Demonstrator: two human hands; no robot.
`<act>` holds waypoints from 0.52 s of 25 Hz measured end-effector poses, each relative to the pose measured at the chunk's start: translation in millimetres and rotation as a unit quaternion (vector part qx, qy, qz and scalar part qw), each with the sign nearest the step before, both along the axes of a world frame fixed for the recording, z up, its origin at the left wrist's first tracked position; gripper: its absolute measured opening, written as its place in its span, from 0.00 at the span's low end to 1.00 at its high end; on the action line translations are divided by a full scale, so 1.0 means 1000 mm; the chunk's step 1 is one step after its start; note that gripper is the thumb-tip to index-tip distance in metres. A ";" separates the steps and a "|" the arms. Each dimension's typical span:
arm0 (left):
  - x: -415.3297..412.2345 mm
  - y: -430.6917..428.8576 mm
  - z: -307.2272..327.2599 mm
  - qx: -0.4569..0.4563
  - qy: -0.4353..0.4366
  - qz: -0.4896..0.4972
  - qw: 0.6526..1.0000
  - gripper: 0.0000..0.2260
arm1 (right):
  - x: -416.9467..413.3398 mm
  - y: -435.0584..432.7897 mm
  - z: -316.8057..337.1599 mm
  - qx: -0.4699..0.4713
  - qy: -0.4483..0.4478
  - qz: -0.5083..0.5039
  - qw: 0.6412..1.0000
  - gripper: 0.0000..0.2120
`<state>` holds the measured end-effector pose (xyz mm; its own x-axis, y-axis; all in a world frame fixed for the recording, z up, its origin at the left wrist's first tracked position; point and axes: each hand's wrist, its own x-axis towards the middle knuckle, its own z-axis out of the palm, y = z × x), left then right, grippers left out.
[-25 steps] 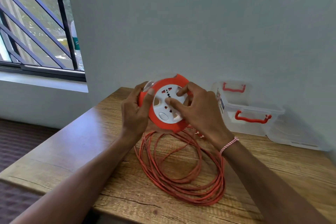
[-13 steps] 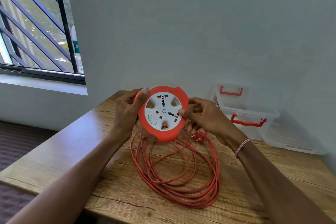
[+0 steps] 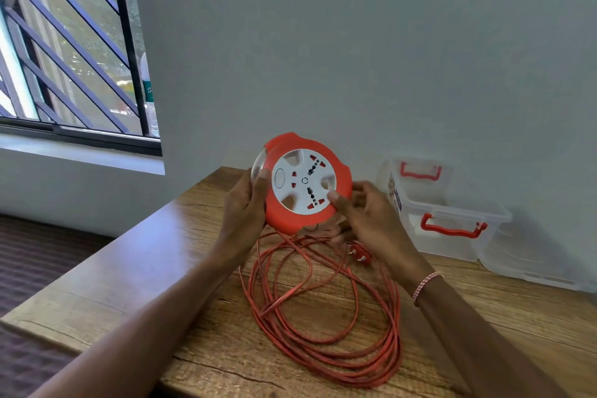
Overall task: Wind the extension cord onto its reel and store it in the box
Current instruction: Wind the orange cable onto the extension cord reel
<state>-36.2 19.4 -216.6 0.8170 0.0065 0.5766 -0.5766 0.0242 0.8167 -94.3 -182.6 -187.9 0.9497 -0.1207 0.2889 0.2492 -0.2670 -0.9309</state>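
Note:
I hold a round orange reel (image 3: 277, 215) with a white socket face above the wooden table (image 3: 135, 271), its face turned toward me. My left hand (image 3: 244, 213) grips the reel's left rim. My right hand (image 3: 365, 220) holds its right side, thumb pressed on the white face. Orange cord (image 3: 326, 346) hangs from the reel's underside and lies in loose loops on the table below. Its red plug (image 3: 358, 255) rests on the table just under my right hand. The clear plastic box (image 3: 452, 236) with red handles stands open at the right, against the wall.
A clear lid (image 3: 529, 268) lies flat on the table to the right of the box. The grey wall runs close behind the table. A barred window (image 3: 64, 52) is at the left, with dark floor below the table's left edge.
The white face has rotated between frames. The reel has lifted a little, and my right hand has slid from the front of the face to its right edge. The cord loops have shifted slightly.

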 end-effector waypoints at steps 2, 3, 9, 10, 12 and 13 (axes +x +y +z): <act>-0.001 0.001 0.004 0.000 -0.007 -0.002 1.000 0.11 | -0.002 -0.006 0.006 -0.261 -0.166 -0.143 0.940 0.25; -0.001 0.001 0.006 0.006 -0.013 -0.002 1.000 0.11 | -0.004 -0.008 0.010 -0.364 -0.247 -0.176 0.881 0.24; -0.001 0.004 0.008 0.047 -0.064 0.013 0.997 0.18 | -0.017 0.011 0.015 -0.558 -0.317 -0.164 0.749 0.29; -0.002 0.003 0.006 0.058 -0.073 0.011 0.996 0.18 | -0.017 0.015 0.013 -0.564 -0.313 -0.175 0.744 0.31; -0.003 0.000 0.002 0.073 -0.085 0.005 0.994 0.17 | -0.014 0.019 0.011 -0.562 -0.329 -0.199 0.733 0.31; -0.003 -0.002 0.000 0.079 -0.085 0.006 0.993 0.19 | -0.012 0.021 0.011 -0.549 -0.331 -0.209 0.738 0.30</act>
